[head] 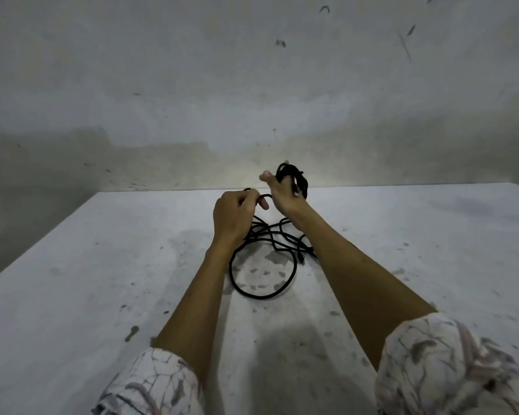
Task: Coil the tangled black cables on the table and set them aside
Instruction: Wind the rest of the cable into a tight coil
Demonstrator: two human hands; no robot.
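Observation:
A tangled black cable [270,247] lies in loose loops on the white table [102,265], between my two forearms. My right hand [283,194] is raised above the table and grips a small wound bundle of the cable [294,175], which wraps round its fingers. Just to its left, my left hand [237,214] pinches a strand of the same cable that runs across to the right hand. One large loop lies nearest to me on the table.
The table is stained and stands against a grey scuffed wall [252,100]. Its left edge [36,241] runs diagonally, with dark floor beyond. Patterned sleeves cover both upper forearms at the bottom of the view.

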